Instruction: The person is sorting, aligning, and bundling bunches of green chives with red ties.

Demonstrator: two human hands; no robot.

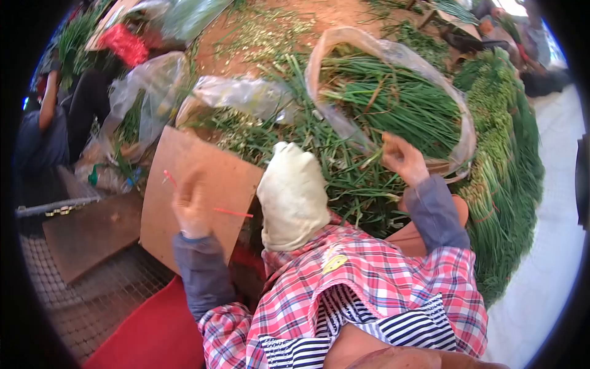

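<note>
My left hand (193, 206) is over a brown board (206, 161), its fingers smeared by motion. A thin red strip (233, 213) shows to the right of this hand, and another short red piece shows at its upper left. My right hand (402, 158) has its fingers curled in a pinch at the near edge of a clear plastic bag. A pale green stalk (370, 161) shows right at those fingertips; what they hold I cannot make out. Inside the bag lies a heap of long green stalks (393, 98). Loose cut greens (356, 184) spread below it.
A white cloth-like cover (294, 197) stands up between my arms. Tied green bundles (504, 172) are stacked at the right on a white sheet (556, 184). Another person (46, 129) sits at the far left. Red cloth (153, 326) and wire mesh lie at the lower left.
</note>
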